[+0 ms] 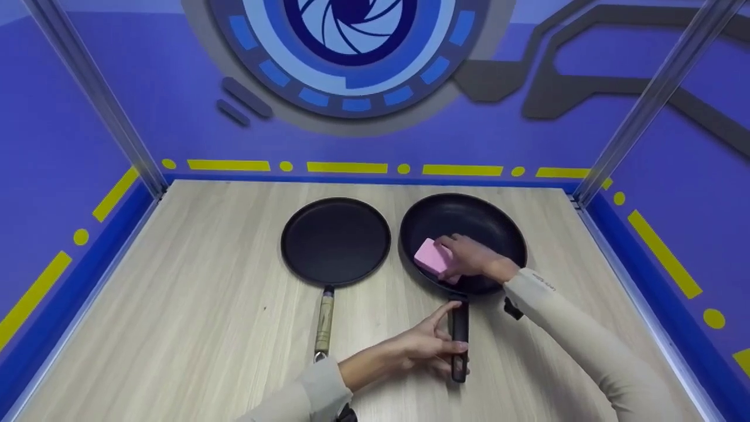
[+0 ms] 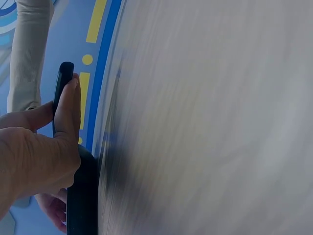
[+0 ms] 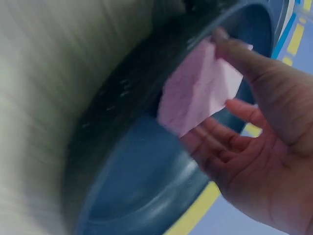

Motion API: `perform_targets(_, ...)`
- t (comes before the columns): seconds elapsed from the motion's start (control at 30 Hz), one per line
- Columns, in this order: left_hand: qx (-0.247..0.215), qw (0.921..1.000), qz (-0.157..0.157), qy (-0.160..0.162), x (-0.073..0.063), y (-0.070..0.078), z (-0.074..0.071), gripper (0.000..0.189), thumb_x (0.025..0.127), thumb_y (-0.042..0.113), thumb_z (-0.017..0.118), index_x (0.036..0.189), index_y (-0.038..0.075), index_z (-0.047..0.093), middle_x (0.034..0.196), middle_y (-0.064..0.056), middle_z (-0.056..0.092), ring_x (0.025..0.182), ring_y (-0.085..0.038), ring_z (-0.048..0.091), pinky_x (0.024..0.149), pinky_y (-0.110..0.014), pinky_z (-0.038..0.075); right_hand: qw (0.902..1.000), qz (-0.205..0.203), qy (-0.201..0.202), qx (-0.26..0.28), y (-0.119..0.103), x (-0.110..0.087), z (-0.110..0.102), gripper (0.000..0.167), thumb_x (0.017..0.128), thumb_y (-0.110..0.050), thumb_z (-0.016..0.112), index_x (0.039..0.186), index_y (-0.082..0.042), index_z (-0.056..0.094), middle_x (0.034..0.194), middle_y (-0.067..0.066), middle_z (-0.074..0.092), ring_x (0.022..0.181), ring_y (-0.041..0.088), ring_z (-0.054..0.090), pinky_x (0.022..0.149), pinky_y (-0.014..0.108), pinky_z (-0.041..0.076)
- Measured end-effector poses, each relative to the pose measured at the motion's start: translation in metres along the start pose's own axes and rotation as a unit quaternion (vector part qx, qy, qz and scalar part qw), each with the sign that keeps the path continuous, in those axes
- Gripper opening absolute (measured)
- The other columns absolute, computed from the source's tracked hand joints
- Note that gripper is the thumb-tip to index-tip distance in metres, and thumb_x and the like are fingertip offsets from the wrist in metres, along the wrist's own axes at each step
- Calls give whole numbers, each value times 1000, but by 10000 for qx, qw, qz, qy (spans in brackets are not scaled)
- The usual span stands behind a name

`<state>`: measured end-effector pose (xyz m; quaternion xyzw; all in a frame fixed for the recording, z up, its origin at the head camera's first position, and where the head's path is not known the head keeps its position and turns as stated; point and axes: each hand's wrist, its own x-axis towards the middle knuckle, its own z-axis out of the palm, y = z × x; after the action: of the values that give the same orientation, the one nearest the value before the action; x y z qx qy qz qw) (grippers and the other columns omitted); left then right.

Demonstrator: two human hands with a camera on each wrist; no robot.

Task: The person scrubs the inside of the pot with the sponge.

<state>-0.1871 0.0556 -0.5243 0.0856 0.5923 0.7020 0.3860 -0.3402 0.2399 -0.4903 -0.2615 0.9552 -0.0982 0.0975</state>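
A deep black frying pan [image 1: 469,214] lies on the right of the table, its black handle [image 1: 460,328] pointing toward the person. The left hand [image 1: 425,346] grips that handle between thumb and fingers; in the left wrist view the hand [image 2: 44,156] is beside the handle [image 2: 63,78]. Inside the pan, the right hand [image 1: 471,258] holds a pink sponge [image 1: 432,256] against the near left part. In the right wrist view, the thumb and fingers of the hand [image 3: 264,147] pinch the sponge [image 3: 195,88] by the pan's wall [image 3: 122,93].
A flat black pan [image 1: 335,240] with a wood-look handle [image 1: 324,322] lies left of the frying pan, a narrow gap between them. Blue printed walls [image 1: 146,88] with metal corner posts [image 1: 111,99] enclose the wooden table [image 1: 222,281] at the back and sides.
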Motion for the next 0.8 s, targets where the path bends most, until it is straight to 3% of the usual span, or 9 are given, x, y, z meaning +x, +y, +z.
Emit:
perform_targets(0.13,65,10000,2,0,0,2,0,85,94,1,69,159,36,27,93,-12,73,89,-39,77,72,-39,67,9986,327,183,371,28,-2,-8,77,81,-27,88,143,-1,52,125,29,61,107,39,59,97,56,54)
perform_targets(0.3,239,9997,-30,-22,0,3,-1,84,95,3,70,159,36,27,93,-9,73,84,-31,78,75,-38,67,9899,1320,520,52,63,-10,-18,71,84,-22,83,140,6,49,123,37,57,114,51,57,98,65,53)
perform_targets(0.4,231,9997,-57,0,0,2,0,84,95,2,70,158,36,28,92,-8,73,81,-27,78,74,-38,67,9831,1773,459,-66,69,-14,-19,67,88,-25,80,137,6,48,122,38,54,116,55,55,95,67,54)
perform_targets(0.57,165,9997,38,150,1,-3,7,85,94,2,70,159,35,27,89,-6,70,78,-25,78,72,-38,67,9870,1575,265,-195,51,-12,-16,63,86,-28,82,127,9,51,116,36,57,110,54,59,94,63,55)
perform_targets(0.7,91,9995,135,263,2,-5,13,85,94,1,71,159,33,27,87,-4,67,75,-20,76,73,-38,67,9923,1201,167,-259,21,-9,-12,74,79,-32,88,128,7,50,110,30,62,104,47,64,92,59,57)
perform_targets(0.8,90,9994,151,314,2,-5,15,84,94,0,70,158,34,27,87,-4,67,77,-24,77,73,-39,67,9961,831,-24,-304,-4,-9,-7,79,75,-34,91,131,3,49,110,27,63,103,44,65,91,57,58)
